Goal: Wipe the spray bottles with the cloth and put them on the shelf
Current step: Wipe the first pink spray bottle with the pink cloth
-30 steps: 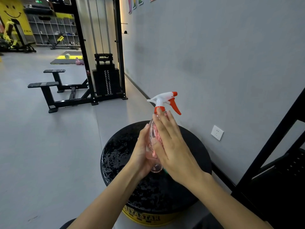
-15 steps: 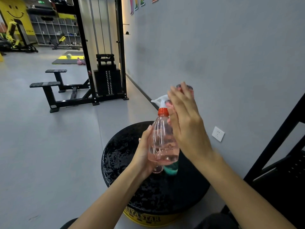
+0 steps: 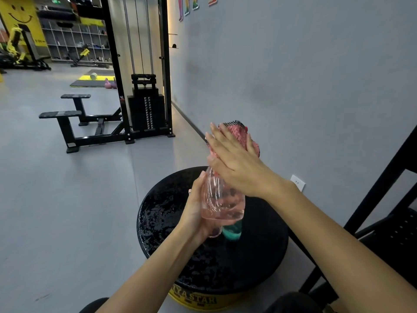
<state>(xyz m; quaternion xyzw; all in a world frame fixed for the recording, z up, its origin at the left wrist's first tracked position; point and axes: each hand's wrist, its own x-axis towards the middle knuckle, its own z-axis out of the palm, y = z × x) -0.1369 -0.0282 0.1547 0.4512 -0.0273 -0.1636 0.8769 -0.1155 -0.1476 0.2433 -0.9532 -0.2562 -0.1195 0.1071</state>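
My left hand grips the lower body of a clear pink spray bottle, holding it upright above a round black stool top. My right hand presses a pink cloth with a dark mesh edge over the bottle's spray head, which is hidden under cloth and hand. A teal bottle stands on the stool behind the pink one, mostly hidden. The black shelf is at the right edge, only partly in view.
A grey wall runs along the right with a white socket. A black cable weight machine and its bench pads stand on the grey floor behind. The stool's yellow base is near my knees.
My right hand has slid with the cloth from the bottle's body up onto the spray head, covering it. My left hand keeps its grip on the bottle's lower part.
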